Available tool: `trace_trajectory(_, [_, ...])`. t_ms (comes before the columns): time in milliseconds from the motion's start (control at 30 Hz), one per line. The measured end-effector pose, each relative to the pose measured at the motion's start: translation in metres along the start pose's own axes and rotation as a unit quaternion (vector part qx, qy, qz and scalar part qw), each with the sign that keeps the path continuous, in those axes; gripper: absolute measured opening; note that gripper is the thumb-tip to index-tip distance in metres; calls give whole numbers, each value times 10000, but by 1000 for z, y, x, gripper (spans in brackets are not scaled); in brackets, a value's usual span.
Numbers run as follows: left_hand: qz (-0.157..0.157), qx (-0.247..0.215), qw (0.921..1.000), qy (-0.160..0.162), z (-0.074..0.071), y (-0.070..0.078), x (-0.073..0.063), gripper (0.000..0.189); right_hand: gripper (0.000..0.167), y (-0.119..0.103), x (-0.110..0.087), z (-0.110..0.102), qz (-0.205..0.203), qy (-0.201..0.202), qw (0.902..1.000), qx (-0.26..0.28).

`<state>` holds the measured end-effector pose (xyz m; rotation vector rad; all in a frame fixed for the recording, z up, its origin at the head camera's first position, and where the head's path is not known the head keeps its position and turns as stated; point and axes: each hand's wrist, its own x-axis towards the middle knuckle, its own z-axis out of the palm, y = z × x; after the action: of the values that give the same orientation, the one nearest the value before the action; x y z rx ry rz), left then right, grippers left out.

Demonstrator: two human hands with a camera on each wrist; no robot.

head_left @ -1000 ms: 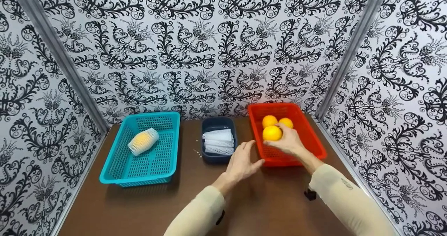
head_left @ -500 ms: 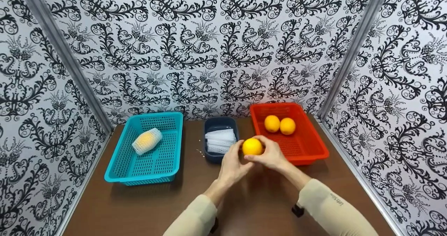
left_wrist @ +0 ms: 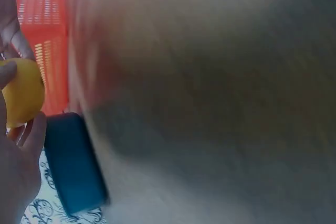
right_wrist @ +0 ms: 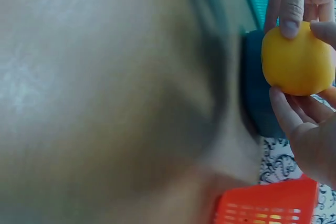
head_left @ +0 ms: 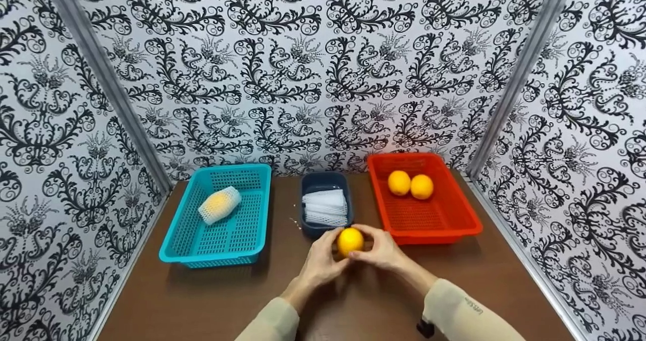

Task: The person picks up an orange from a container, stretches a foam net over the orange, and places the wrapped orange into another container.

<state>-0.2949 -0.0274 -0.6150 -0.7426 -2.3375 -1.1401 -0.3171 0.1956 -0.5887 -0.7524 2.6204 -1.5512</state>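
Observation:
Between my two hands, in front of the dark blue tray in the head view, is an orange (head_left: 350, 242). My left hand (head_left: 319, 261) holds it from the left, and my right hand (head_left: 384, 251) grips its right side with thumb and fingers. Both thumbs press on the near side of the orange (right_wrist: 298, 61) in the right wrist view. White foam net sleeves (head_left: 325, 207) lie stacked in the small dark blue tray (head_left: 309, 230), just beyond the hands. Two more oranges (head_left: 399, 183) sit side by side in the red basket (head_left: 462, 228).
A teal basket (head_left: 174, 252) stands at the left, bearing one net-wrapped fruit (head_left: 220, 206). Small white scraps (head_left: 295, 223) lie on the brown table (head_left: 222, 300) left of the tray. Patterned wall panels (head_left: 323, 78) enclose the back and both sides.
My right hand has lifted the orange out of the red basket and brought it left and nearer to me. My left hand has come to it, and both hands now hold it.

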Motion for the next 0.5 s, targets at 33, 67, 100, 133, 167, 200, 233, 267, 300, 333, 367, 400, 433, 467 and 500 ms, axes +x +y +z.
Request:
trace_trajectory(33, [-47,0,9999,-92,-1,-2,-1,71,76,3,0,3,-6,-33,10000,76])
trace_trajectory(67, [-96,-4,9998,-176,-1,-4,-2,71,77,6,-1,5,11,-67,9998,166])
trace_trajectory(100, [-151,-10,9996,-253,-1,-6,-3,70,77,9,-1,8,22,-89,9997,226])
trace_trajectory(133, [-196,2,9993,-315,-1,-8,-4,70,77,11,-1,10,17,-96,9997,226])
trace_trajectory(167, [-237,-3,9990,-371,-1,-9,-5,70,77,13,-1,12,17,-92,9998,184])
trace_trajectory(200, [-298,-15,9986,-429,-1,-10,-5,70,77,15,-1,13,13,-89,9999,127])
trace_trajectory(233, [-375,-49,9981,-489,-1,-12,-6,70,76,16,-1,15,3,-86,9999,78])
trace_trajectory(267, [-438,-84,9975,-547,0,-12,-7,71,75,17,-2,16,9,-80,10000,23])
trace_trajectory(300, [-537,-128,9965,-621,0,-13,-7,71,74,18,-3,17,19,-71,10000,-38])
trace_trajectory(333, [-646,-227,9951,-706,1,-14,-8,72,74,19,-3,17,32,-65,9999,-75])
trace_trajectory(367, [-775,-342,9933,-789,2,-14,-9,72,74,20,-4,18,63,-59,9999,-85])
trace_trajectory(400, [-909,-457,9911,-863,3,-15,-9,73,74,21,-5,18,96,-53,9999,-69])
trace_trajectory(433, [-1020,-566,9889,-919,4,-15,-9,73,73,21,-6,19,122,-40,9999,-32])
trace_trajectory(467, [-1100,-640,9873,-953,4,-15,-10,74,73,22,-6,19,145,-25,9999,6])
trace_trajectory(500, [-1186,-706,9856,-979,5,-15,-10,74,74,22,-6,20,157,-13,9999,38])
